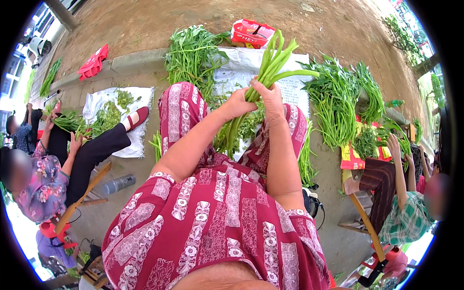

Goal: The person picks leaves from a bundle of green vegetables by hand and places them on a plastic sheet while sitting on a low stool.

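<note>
Both my hands grip one bunch of long green leafy stems (274,62) in front of my knees. My left hand (237,104) is closed around the bunch lower down. Beside it and slightly higher, my right hand (270,99) is wrapped round the same stems. Pale thick ends spread out above my fingers, and the thinner part hangs down between my knees. Under the bunch, loose green leaves (251,126) lie on a white sheet (295,89), partly hidden by my hands and legs.
Piles of leafy stems lie at left (186,58) and right (333,104). A red package (252,34) stands behind the sheet, by a concrete curb (140,60). Seated people handle greens at left (41,181) and right (406,212). A grey bottle (119,184) lies at left.
</note>
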A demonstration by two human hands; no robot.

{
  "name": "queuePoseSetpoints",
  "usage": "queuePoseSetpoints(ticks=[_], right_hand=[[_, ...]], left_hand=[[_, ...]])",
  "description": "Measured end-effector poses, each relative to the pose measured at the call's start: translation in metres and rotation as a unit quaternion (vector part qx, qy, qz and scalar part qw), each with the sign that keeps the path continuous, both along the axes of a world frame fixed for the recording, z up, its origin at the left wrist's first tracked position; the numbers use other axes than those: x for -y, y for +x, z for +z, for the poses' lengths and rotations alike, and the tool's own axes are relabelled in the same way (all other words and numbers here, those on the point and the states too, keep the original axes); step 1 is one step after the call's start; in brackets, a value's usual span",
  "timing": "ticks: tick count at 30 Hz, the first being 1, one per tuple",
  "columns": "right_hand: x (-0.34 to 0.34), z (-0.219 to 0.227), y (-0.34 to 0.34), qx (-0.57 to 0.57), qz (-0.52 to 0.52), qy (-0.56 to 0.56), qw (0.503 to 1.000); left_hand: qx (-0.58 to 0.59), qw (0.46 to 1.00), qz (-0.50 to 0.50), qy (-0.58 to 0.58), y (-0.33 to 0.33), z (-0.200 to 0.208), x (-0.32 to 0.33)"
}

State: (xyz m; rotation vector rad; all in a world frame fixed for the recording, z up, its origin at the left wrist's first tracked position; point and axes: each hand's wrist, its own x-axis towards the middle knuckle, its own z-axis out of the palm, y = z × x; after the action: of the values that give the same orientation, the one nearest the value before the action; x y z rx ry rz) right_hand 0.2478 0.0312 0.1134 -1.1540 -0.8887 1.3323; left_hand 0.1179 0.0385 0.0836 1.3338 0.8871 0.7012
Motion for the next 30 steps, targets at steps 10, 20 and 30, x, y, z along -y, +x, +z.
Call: queuePoseSetpoints(ticks=[10,20,30], right_hand=[[-0.003,-0.005,-0.002,-0.106,0.125,-0.036,0.986],[-0.027,-0.012,0.027,-0.299,-0.075,0.032,0.951],[-0.026,-0.002,0.041,-0.372,-0.063,0.038,0.925]], left_hand=[[0.143,0.973,-0.11,-0.147,-0.002,0.04,-0.011],[-0.067,0.995,0.067,0.033,-0.037,0.03,-0.022],[-0.062,0.942,0.182,0.274,-0.028,0.052,0.014]])
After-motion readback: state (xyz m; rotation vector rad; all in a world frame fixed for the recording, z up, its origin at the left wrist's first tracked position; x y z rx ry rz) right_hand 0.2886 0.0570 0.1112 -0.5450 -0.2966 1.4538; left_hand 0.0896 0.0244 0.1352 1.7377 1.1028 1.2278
